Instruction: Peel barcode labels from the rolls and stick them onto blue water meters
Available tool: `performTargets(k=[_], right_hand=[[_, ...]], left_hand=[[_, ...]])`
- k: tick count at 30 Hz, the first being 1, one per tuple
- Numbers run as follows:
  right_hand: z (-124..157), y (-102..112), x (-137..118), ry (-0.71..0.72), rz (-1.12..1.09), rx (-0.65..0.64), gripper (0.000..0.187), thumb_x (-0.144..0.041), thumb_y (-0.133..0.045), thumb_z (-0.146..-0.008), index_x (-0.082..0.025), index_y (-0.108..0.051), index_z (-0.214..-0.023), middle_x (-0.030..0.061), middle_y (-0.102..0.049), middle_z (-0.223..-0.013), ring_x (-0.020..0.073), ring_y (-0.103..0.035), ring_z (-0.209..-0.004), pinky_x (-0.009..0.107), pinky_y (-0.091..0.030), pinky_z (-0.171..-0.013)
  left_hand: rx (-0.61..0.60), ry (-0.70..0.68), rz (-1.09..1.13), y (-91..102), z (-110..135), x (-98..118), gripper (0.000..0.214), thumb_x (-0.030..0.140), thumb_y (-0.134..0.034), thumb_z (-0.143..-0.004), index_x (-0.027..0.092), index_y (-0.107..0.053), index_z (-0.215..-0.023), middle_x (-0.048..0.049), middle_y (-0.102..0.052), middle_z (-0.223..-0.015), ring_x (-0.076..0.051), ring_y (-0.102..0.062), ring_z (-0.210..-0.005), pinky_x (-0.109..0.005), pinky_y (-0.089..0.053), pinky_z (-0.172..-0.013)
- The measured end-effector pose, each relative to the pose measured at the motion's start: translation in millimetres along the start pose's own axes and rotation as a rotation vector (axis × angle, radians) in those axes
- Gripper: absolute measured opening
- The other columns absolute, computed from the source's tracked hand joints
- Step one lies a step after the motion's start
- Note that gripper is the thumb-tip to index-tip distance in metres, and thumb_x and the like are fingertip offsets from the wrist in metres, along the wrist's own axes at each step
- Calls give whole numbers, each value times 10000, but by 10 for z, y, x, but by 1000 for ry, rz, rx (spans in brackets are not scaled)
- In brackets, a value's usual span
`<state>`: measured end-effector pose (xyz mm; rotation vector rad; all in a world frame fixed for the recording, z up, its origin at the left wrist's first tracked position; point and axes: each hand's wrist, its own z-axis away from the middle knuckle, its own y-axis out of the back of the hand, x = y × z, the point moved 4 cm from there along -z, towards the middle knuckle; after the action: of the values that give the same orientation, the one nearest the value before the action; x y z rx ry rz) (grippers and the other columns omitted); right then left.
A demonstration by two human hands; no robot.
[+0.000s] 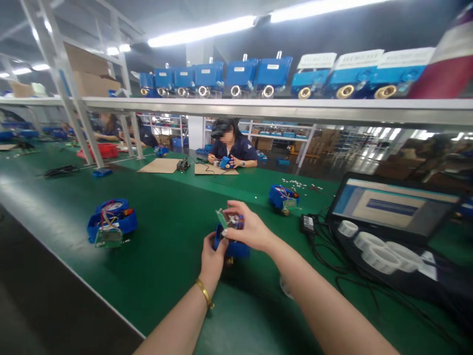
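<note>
1. Head view: the blue housing [240, 249] is near the middle of the green surface [162, 291], between the two hands; whether it rests there or is lifted slightly cannot be told.
2. Its shell is a deep, saturated blue, and a dark hollow shows at its upper left. Much of the body is hidden by fingers.
3. A small brass fitting [229, 261] pokes out beneath it, yellowish and partly in shadow.
4. The circuit board [220, 217] is tilted above the hollow, its green edge facing left. Silvery parts crowd its other side, with bits of red and violet close by; blur hides finer detail.
5. The left hand [213, 254], with a gold bracelet [204, 294] at the wrist, has its grip clamped on the housing's left side, thumb at the rim.
6. The right hand [252, 230] has its grip closed on the circuit board, thumb below and fingers above.
7. Well apart to the left is an open blue unit [128, 226] with coloured wires and a green-edged board at its front. A similar second unit [276, 195] lies beyond the right hand.
8. An open laptop [391, 207] is at the right, with white rolls [380, 256] on it.
</note>
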<state>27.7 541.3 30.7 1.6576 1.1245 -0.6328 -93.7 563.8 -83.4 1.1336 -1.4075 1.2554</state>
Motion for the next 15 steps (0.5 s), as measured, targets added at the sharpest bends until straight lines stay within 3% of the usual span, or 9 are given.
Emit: performTargets(k=[3, 5, 7, 10, 12, 15], right_hand=[[76, -47, -242, 192, 445, -95, 849, -256, -804, -596, -140, -392, -1329, 124, -517, -1274, 300, -421, -1197, 477, -365, -1004], [180, 74, -358, 317, 507, -98, 769, -251, -777, -661, -133, -407, -1324, 133, -465, -1332, 272, -389, -1241, 438, -347, -1042], [358, 343, -390, 375, 474, 12, 534, -247, -660, -786, -157, -461, -1273, 114, -478, -1321, 223, -427, -1221, 389, -369, -1031], [777, 844, -216, 252, 443, 279, 210, -227, -491, -879, -197, -580, -1066, 74, -609, -1104, 188, -562, -1031, 320, -488, -819], [1123, 1058, -12, 150, 462, 376, 154, -222, -457, -880, -196, -602, -927, 72, -631, -978, 188, -594, -917, 305, -496, -719], [1584, 1042, 314, 56, 524, 246, 207, -167, -426, -846, -195, -603, -949, 104, -569, -1115, 216, -545, -1046, 373, -481, -839]], left_hand=[[-20, -18, 8, 8, -33, 0, 729, 629, -675, -557, 137, -482, -1059, -123, -571, -1063, -243, -549, -966, -309, -451, -788], [-25, -16, 13, -1, -55, -4, 725, 614, -688, -551, 144, -487, -1064, -113, -561, -1104, -239, -534, -1001, -302, -440, -816], [-12, 2, 16, -13, -70, -10, 663, 582, -666, -606, 157, -486, -1081, -100, -557, -1121, -225, -541, -979, -298, -442, -788], [19, 22, 24, -23, -93, -21, 590, 534, -651, -642, 160, -491, -1068, -95, -568, -1088, -204, -559, -885, -291, -442, -714], [35, 23, 34, -21, -121, -29, 583, 525, -655, -637, 154, -495, -1056, -100, -571, -1075, -203, -561, -865, -297, -442, -706], [65, 9, 29, 9, -168, -36, 588, 533, -659, -644, 152, -497, -1061, -106, -560, -1107, -218, -542, -958, -305, -437, -763]])
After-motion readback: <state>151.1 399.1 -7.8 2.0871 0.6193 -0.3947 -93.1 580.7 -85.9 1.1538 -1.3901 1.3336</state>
